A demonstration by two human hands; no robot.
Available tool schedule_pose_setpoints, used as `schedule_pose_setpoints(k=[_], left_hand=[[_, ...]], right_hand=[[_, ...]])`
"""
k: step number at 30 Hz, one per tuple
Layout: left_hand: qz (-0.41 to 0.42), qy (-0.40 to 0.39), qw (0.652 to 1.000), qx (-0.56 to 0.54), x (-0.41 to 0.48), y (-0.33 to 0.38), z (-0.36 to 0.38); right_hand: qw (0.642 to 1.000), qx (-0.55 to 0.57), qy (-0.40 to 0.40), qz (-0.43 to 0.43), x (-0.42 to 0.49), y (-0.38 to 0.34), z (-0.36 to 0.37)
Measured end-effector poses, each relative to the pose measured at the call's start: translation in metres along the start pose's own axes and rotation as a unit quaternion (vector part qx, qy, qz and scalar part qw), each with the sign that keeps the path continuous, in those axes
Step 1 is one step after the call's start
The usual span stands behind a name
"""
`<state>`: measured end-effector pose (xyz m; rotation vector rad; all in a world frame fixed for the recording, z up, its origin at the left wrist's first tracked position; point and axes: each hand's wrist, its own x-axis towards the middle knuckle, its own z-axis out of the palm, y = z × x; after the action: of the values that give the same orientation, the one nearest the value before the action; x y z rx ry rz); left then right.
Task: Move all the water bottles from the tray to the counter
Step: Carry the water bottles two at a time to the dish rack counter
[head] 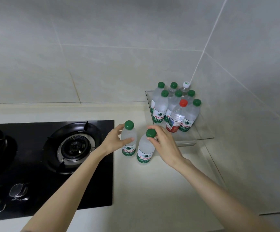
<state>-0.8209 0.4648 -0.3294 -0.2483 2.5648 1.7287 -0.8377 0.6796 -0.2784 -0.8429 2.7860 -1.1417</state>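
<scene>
Eight bottles (160, 113) are standing in the tray (202, 132), two green-capped on the bench (152, 190): left grip (114, 139) clasping left bottle (128, 144), right grip (164, 143) pinching right bottle (145, 149).

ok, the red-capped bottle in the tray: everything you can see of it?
The red-capped bottle is clear ribbed plastic, with a red cap and a red-and-white label low on its body. Upright, it stands at the front of the clear tray, close against green-capped bottles behind and beside it. The hands are not on it: the left hand grips the left counter bottle, the right hand pinches the right counter bottle's cap.
</scene>
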Motion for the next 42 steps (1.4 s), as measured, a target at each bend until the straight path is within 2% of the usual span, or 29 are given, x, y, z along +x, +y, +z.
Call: schedule_pose_setpoints(k=[7, 12, 16, 25, 31, 39, 42], left_hand=[[-0.01, 0.004, 1.0, -0.013, 0.003, -0.012, 0.001], [0.017, 0.015, 0.999, -0.023, 0.002, -0.016, 0.005], [0.027, -0.006, 0.999, -0.035, 0.004, -0.015, 0.004], [0.039, 0.028, 0.997, -0.063, 0.005, -0.019, 0.004], [0.036, 0.061, 0.994, -0.081, -0.004, -0.022, -0.001], [0.04, 0.079, 0.991, -0.1, -0.03, -0.003, -0.013], [0.042, 0.087, 0.991, -0.091, -0.049, 0.008, -0.017]], right_hand=[[0.997, 0.073, 0.03, 0.02, 0.004, 0.006, 0.014], [0.994, 0.071, -0.01, 0.081, -0.001, 0.011, 0.028], [0.989, 0.104, -0.017, 0.102, -0.004, 0.011, 0.037], [0.988, 0.046, -0.027, 0.144, -0.001, 0.012, 0.037], [0.986, 0.06, -0.013, 0.155, -0.002, 0.013, 0.042], [0.981, 0.063, 0.047, 0.176, -0.005, 0.006, 0.043], [0.97, 0.119, 0.053, 0.205, -0.013, 0.008, 0.041]])
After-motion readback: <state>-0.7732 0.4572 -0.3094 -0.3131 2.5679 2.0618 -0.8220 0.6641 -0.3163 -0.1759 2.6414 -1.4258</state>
